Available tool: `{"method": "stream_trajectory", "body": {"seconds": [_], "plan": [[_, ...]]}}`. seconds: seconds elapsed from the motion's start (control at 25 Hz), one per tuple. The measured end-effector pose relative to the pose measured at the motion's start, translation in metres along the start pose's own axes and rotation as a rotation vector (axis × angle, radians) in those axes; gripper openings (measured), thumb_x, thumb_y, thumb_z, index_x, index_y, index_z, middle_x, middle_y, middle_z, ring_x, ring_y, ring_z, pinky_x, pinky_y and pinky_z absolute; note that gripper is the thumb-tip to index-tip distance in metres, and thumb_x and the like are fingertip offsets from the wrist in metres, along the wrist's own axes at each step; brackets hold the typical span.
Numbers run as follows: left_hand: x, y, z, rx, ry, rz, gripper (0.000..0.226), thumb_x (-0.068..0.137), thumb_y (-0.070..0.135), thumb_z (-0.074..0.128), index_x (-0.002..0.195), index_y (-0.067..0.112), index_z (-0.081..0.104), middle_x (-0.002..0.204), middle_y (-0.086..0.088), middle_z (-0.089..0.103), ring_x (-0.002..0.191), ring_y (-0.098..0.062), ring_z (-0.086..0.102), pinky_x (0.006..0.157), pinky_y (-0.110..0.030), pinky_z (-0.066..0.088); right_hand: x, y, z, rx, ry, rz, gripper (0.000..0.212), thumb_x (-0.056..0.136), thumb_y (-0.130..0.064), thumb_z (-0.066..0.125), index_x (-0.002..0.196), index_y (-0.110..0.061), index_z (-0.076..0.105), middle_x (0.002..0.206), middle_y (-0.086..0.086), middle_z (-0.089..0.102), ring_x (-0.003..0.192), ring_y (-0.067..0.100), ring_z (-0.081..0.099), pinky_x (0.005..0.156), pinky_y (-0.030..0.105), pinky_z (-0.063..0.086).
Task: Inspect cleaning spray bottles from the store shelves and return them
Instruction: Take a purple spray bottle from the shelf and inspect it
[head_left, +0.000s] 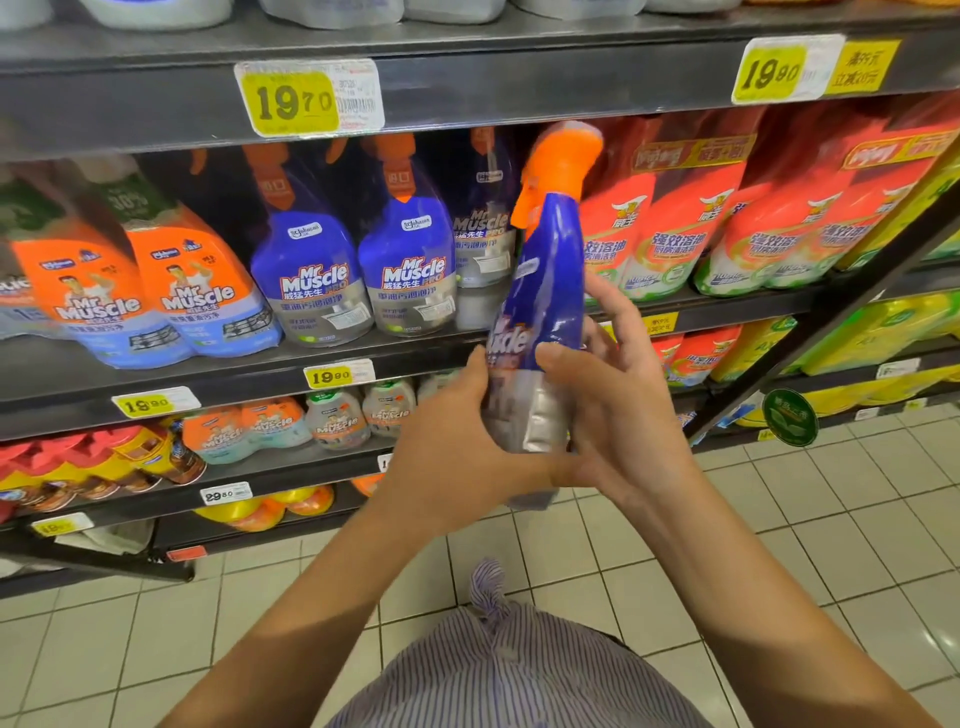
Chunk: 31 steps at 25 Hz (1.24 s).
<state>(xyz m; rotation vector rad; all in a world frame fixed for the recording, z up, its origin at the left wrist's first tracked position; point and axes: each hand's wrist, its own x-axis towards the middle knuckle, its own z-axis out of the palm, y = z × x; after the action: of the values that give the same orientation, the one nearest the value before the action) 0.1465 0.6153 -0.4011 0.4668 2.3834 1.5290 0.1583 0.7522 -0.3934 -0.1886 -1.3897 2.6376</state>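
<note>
I hold a blue Mr Muscle spray bottle (545, 291) with an orange trigger head upright in front of the shelf, turned edge-on to me. My left hand (452, 447) grips its silver lower part from the left. From the right, my right hand (613, 395) wraps the same lower body, thumb across the label. Two matching blue bottles (358, 270) stand on the middle shelf (208, 374) behind, with a gap to their right where a darker bottle sits further back.
Orange Mr Muscle bottles (156, 296) stand at the left of the shelf, red and green refill packs (727, 228) at the right. Lower shelves carry more cleaners and yellow packs. Yellow price tags (296, 98) line the shelf edges. Tiled floor lies below.
</note>
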Motion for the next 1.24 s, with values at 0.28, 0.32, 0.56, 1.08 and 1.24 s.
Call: {"method": "stream_trajectory", "body": {"seconds": [0.28, 0.32, 0.56, 1.08, 1.24], "plan": [[-0.001, -0.025, 0.009, -0.726, 0.007, -0.146, 0.05, 0.048, 0.021, 0.078, 0.097, 0.016, 0.071, 0.09, -0.007, 0.073, 0.083, -0.023, 0.07, 0.073, -0.038, 0.058, 0.001, -0.005, -0.006, -0.355, -0.122, 0.021, 0.038, 0.087, 0.003, 0.059, 0.122, -0.013, 0.058, 0.107, -0.006, 0.066, 0.092, -0.003, 0.062, 0.071, 0.013, 0.05], [-0.001, -0.029, 0.005, -0.873, -0.055, -0.152, 0.049, 0.05, 0.019, 0.071, 0.099, 0.018, 0.073, 0.093, -0.009, 0.072, 0.086, -0.025, 0.069, 0.074, -0.04, 0.058, 0.002, -0.003, -0.008, -0.423, -0.11, 0.005, 0.047, 0.08, -0.001, 0.067, 0.123, -0.019, 0.056, 0.111, -0.012, 0.065, 0.095, -0.01, 0.06, 0.071, 0.01, 0.049], [0.002, -0.034, -0.008, -1.175, -0.1, -0.005, 0.082, 0.051, 0.014, 0.08, 0.129, 0.016, 0.054, 0.112, -0.01, 0.07, 0.098, -0.027, 0.068, 0.074, -0.038, 0.058, -0.012, 0.029, -0.015, -0.284, -0.123, 0.175, 0.054, 0.078, -0.019, 0.073, 0.129, -0.014, 0.054, 0.122, 0.007, 0.068, 0.112, 0.025, 0.065, 0.089, 0.039, 0.055], [0.001, -0.04, -0.018, -0.754, 0.124, 0.001, 0.039, 0.085, 0.018, 0.061, 0.123, 0.021, 0.055, 0.103, 0.005, 0.073, 0.092, -0.013, 0.07, 0.066, -0.023, 0.056, -0.012, 0.037, -0.001, -0.251, -0.04, 0.061, 0.053, 0.074, -0.009, 0.075, 0.123, -0.01, 0.053, 0.118, 0.011, 0.068, 0.105, 0.027, 0.068, 0.081, 0.041, 0.058], [0.002, -0.041, -0.022, -0.538, 0.167, -0.056, 0.027, 0.087, 0.023, 0.061, 0.111, 0.035, 0.064, 0.099, 0.007, 0.074, 0.094, -0.012, 0.07, 0.07, -0.025, 0.058, -0.014, 0.038, -0.001, -0.522, 0.099, -0.087, 0.058, 0.068, -0.004, 0.085, 0.118, -0.013, 0.057, 0.109, 0.005, 0.071, 0.099, 0.021, 0.07, 0.084, 0.049, 0.057]]}}
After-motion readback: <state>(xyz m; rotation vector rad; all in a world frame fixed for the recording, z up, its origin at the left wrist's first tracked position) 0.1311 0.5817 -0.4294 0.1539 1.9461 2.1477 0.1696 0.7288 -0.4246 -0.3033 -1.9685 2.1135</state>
